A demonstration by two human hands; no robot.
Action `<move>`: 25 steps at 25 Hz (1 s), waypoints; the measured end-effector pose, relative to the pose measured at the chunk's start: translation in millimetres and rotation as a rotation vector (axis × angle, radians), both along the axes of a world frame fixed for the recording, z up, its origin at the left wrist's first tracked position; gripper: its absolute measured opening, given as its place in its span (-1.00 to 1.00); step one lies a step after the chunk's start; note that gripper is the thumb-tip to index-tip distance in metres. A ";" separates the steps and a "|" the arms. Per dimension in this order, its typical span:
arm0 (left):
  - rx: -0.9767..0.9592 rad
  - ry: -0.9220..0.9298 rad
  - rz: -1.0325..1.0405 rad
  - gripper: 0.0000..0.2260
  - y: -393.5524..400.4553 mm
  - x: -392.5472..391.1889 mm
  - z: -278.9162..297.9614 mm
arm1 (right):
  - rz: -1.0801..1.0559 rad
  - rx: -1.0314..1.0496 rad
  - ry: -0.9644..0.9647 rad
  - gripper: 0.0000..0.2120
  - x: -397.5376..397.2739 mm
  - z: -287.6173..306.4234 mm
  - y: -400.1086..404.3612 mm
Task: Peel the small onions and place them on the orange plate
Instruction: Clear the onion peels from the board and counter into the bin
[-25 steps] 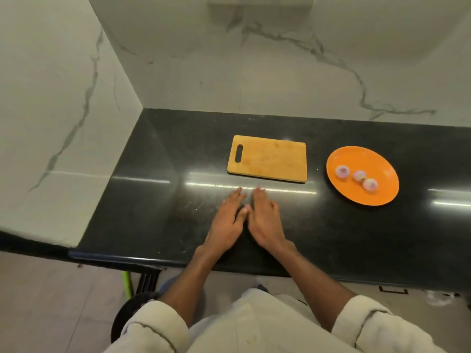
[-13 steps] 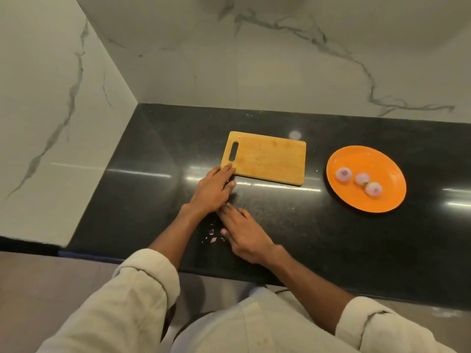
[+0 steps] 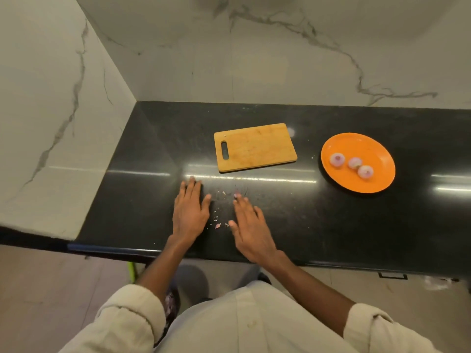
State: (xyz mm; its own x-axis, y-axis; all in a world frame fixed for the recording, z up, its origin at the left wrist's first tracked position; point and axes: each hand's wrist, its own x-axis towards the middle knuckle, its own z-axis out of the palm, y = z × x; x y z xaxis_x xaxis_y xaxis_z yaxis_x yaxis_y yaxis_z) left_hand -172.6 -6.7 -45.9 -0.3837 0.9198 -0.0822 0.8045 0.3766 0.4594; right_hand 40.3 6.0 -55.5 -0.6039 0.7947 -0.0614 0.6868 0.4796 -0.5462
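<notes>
Onions: three peeled small onions [image 3: 353, 164] lie in a loose row on the orange plate [image 3: 377, 182], pale and pinkish with no dry skin showing, which suggests the peeling and placing part of the task is complete.
Plate: it sits on the black counter [image 3: 331, 225] to the right of the wooden cutting board [image 3: 254, 147], well apart from both hands, likely set aside so that peel would not fall among the cleaned onions.
Cutting board: it lies bare, handle slot to the left, just beyond the hands; nothing rests on it.
Peel scraps: small pink and pale flakes [image 3: 218, 225] are scattered on the counter between the two hands and just ahead of them, where the peeling probably took place.
Left hand: the left hand [image 3: 190, 212] lies flat, palm down, fingers straight and close together, holding nothing.
Right hand: the right hand [image 3: 251, 225] is also flat and palm down, fingers straight and slightly spread, gripping nothing; a pink flake lies at its fingertips [image 3: 238, 197].
Likely purpose: with the flat palms bracketing the scraps, the hands seem posed to sweep the peel together for clearing.
</notes>
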 end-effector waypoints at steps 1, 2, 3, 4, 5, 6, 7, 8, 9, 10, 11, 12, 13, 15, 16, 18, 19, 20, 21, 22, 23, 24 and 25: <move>-0.024 -0.005 0.043 -0.47 -11.7 -0.1 -4.4 | 0.034 -0.027 0.087 -0.41 -4.3 3.8 0.8; -0.039 -0.021 0.064 -0.45 -20.6 1.1 -6.4 | -0.005 -0.040 0.168 -0.43 -1.7 6.4 4.7; -0.040 -0.047 0.065 -0.45 -25.1 2.9 -6.0 | -0.114 -0.034 0.216 -0.44 6.0 6.8 10.4; -0.028 -0.077 0.051 -0.46 -24.7 4.7 -3.3 | -0.263 -0.015 0.217 -0.44 15.8 5.0 17.3; -0.010 -0.102 0.029 -0.47 -20.2 6.4 1.2 | -0.400 0.001 0.151 -0.44 24.4 2.8 22.7; 0.009 -0.120 -0.005 -0.48 -12.8 8.6 6.4 | -0.484 0.023 0.032 -0.42 26.8 0.6 22.2; 0.024 -0.128 -0.046 -0.50 -2.7 11.8 12.3 | -0.499 0.032 -0.066 -0.40 21.0 -0.7 16.7; 0.033 -0.127 -0.094 -0.51 11.1 15.3 17.2 | -0.442 0.028 -0.096 -0.40 8.4 -2.4 8.5; 0.037 -0.118 -0.145 -0.51 28.4 18.7 20.7 | -0.335 0.012 -0.057 -0.40 -7.6 -3.3 -1.1; 0.037 -0.107 -0.198 -0.51 48.3 23.2 24.6 | -0.213 -0.010 0.008 -0.41 -21.4 -1.2 -9.3; 0.026 -0.090 -0.250 -0.49 68.7 28.0 26.8 | -0.113 -0.040 0.080 -0.42 -28.7 0.6 -13.1; -0.001 -0.063 -0.292 -0.47 88.3 32.6 27.3 | -0.059 -0.059 0.157 -0.43 -28.8 3.8 -9.7; -0.044 -0.027 -0.327 -0.46 104.6 36.4 24.9 | -0.069 -0.042 0.212 -0.45 -22.4 7.1 -1.4; -0.136 0.050 -0.384 -0.48 124.1 39.3 14.7 | -0.247 0.032 0.216 -0.46 -2.2 13.1 22.1; -0.157 0.061 -0.405 -0.50 127.4 37.9 10.0 | -0.347 0.048 0.179 -0.46 7.5 15.6 36.1; -0.140 0.046 -0.441 -0.53 123.3 30.6 6.2 | -0.437 0.049 0.085 -0.44 18.6 21.2 65.1; -0.116 0.055 -0.464 -0.54 119.9 27.3 4.6 | -0.435 0.051 0.040 -0.43 20.4 21.8 78.8; -0.096 0.064 -0.487 -0.54 116.7 25.0 3.8 | -0.411 0.055 -0.014 -0.42 20.9 23.2 93.0; -0.082 0.062 -0.501 -0.55 113.4 24.2 3.2 | -0.375 0.048 -0.084 -0.41 21.5 23.9 106.5; -0.073 0.057 -0.505 -0.55 108.9 25.4 4.1 | -0.338 0.034 -0.161 -0.40 22.7 26.1 118.3; -0.068 0.053 -0.502 -0.55 104.4 27.6 3.9 | -0.308 0.023 -0.226 -0.40 25.2 26.0 127.7; -0.070 0.046 -0.497 -0.55 98.8 30.3 3.8 | -0.288 0.016 -0.276 -0.40 28.2 24.5 133.0; -0.073 0.031 -0.493 -0.55 93.6 32.7 3.5 | -0.281 0.014 -0.310 -0.39 31.6 23.1 134.7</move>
